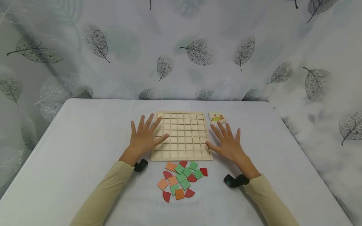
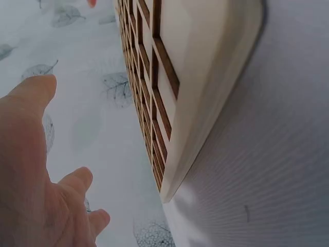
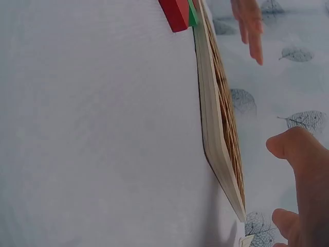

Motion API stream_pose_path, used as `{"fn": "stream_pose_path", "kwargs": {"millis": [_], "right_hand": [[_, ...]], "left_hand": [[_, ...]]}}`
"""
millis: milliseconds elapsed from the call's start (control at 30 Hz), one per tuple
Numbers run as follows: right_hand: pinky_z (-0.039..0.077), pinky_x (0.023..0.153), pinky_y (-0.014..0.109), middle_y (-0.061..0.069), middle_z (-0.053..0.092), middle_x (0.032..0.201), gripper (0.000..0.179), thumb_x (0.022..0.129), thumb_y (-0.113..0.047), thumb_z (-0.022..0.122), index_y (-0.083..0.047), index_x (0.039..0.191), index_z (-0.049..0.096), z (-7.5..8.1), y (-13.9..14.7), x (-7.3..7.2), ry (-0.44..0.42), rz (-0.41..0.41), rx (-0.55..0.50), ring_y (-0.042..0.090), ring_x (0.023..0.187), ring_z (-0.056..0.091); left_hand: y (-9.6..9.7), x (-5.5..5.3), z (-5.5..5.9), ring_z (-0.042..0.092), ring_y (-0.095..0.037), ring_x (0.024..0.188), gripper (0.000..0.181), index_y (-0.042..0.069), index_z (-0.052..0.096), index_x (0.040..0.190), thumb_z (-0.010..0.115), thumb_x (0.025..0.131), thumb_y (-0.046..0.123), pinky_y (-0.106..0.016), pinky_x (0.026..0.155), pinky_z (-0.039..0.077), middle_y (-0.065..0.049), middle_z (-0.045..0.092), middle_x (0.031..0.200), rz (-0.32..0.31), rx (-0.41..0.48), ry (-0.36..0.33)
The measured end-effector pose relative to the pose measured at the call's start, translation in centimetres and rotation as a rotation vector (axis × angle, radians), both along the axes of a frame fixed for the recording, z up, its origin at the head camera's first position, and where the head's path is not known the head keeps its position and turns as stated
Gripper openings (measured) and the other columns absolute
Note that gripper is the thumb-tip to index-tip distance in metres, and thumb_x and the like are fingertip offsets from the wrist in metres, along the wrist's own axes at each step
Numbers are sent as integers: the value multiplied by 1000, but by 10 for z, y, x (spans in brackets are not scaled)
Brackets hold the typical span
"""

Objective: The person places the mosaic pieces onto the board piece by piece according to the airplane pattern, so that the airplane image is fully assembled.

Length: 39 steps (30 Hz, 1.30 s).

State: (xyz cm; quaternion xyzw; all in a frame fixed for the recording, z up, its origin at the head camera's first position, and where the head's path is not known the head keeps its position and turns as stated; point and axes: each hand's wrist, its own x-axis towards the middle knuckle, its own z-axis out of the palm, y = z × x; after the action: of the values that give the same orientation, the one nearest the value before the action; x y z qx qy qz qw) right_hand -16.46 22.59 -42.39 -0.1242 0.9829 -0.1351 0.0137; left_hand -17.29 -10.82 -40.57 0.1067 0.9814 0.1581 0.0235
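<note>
A square wooden grid board (image 1: 182, 136) lies flat on the table between two hands. My left hand (image 1: 144, 138), fingers spread, hovers over the board's left edge; in the left wrist view its fingers stand apart from the board's rim (image 2: 205, 92). Beside the right edge is my right hand (image 1: 227, 144), also spread and holding nothing. Its fingertips are near a small pattern card (image 1: 217, 118). In front of the board lie loose tiles: green squares (image 1: 185, 184), orange squares (image 1: 179, 194) and red quarter-circles (image 1: 189, 193). Some of them overlap.
A white cloth covers the table (image 1: 99, 131). Behind it hangs a leaf-print curtain (image 1: 127, 47). Each wrist wears a black camera, one at the left (image 1: 140, 165) and one at the right (image 1: 236, 181).
</note>
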Motion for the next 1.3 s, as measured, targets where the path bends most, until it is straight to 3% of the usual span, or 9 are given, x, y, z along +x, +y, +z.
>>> {"fn": "stream_pose_path", "kwargs": {"millis": [267, 567, 733, 900, 1033, 1133, 1300], "right_hand": [[-10, 106, 71, 16, 17, 161, 83, 89, -53, 60, -17, 155, 26, -1, -4, 8, 11, 50, -16, 45, 146, 6], [-6, 106, 72, 19, 23, 158, 81, 89, -47, 64, -14, 154, 29, -3, -7, 14, 19, 74, -55, 46, 146, 10], [-3, 107, 72, 23, 27, 156, 79, 89, -39, 66, -9, 153, 31, -9, -7, 14, -28, 68, -190, 47, 145, 13], [-1, 109, 69, 24, 34, 152, 76, 86, -26, 72, -3, 149, 36, -15, -5, 13, -46, 95, -377, 45, 144, 18], [18, 110, 65, 22, 39, 149, 69, 85, -18, 75, -1, 144, 44, -20, -3, 10, -10, 155, -475, 42, 141, 28], [37, 103, 58, 21, 45, 143, 61, 83, -13, 77, 0, 137, 52, -23, -1, 7, 48, 209, -530, 39, 134, 40], [50, 92, 37, 18, 55, 130, 38, 81, -3, 77, 1, 117, 66, -28, 0, 5, 113, 270, -630, 32, 116, 56]], "left_hand": [[2, 5, -7, 0, -38, 149, 83, 28, 20, 157, 47, 90, 68, -65, 111, -8, -6, 7, 164, -34, -5, 13], [5, 10, -10, 12, -36, 148, 78, 28, 24, 156, 51, 91, 62, -61, 114, 7, -7, 20, 161, -105, 68, 74], [8, 16, -8, 23, -35, 145, 73, 26, 27, 154, 51, 93, 58, -59, 113, 18, -9, 33, 155, -144, 94, 107], [9, 20, -9, 41, -33, 135, 67, 20, 35, 151, 57, 95, 47, -56, 106, 33, -11, 48, 143, -190, 133, 193], [11, 21, -10, 50, -31, 127, 64, 18, 37, 150, 58, 95, 43, -53, 99, 41, -12, 54, 137, -213, 148, 229], [13, 21, -11, 55, -30, 121, 62, 16, 41, 148, 60, 94, 41, -51, 94, 44, -12, 57, 132, -225, 154, 271], [16, 22, -10, 61, -30, 112, 57, 11, 51, 139, 65, 91, 38, -49, 86, 48, -12, 62, 124, -270, 162, 338]]}}
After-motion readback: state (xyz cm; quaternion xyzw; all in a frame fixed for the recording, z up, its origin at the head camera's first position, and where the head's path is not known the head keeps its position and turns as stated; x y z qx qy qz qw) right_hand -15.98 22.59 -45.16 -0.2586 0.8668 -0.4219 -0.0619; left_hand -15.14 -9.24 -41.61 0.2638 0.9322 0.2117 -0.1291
